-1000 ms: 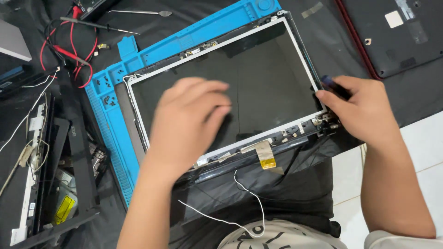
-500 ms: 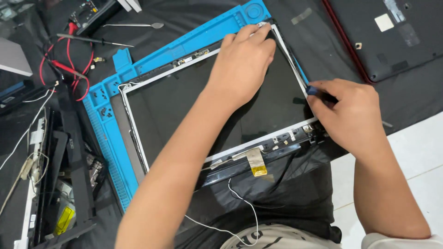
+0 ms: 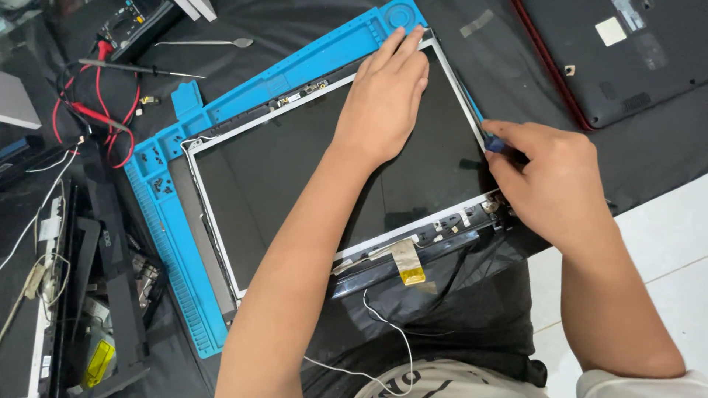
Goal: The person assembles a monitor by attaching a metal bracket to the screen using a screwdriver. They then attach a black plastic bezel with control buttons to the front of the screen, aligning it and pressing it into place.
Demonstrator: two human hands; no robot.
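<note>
A laptop screen panel (image 3: 295, 169) with a silver frame lies on a blue work mat (image 3: 173, 221). My left hand (image 3: 387, 92) rests flat on the panel's far right corner, fingers reaching the frame edge. My right hand (image 3: 549, 184) grips a small dark blue-handled tool (image 3: 493, 145) against the panel's right edge, just above the hinge (image 3: 487, 210). A yellow-taped ribbon cable (image 3: 407, 264) and thin white wires (image 3: 391, 332) hang from the near edge.
A dark laptop base (image 3: 627, 51) lies at the far right. Red and black probe leads (image 3: 96, 110), a screwdriver (image 3: 140, 68) and a metal spudger (image 3: 206, 43) lie at the far left. Black bezel parts (image 3: 110, 295) sit left. White floor tile (image 3: 649, 250) shows right.
My left hand has slid from the middle of the panel up to its far right corner. My right hand with the tool has shifted slightly along the right edge.
</note>
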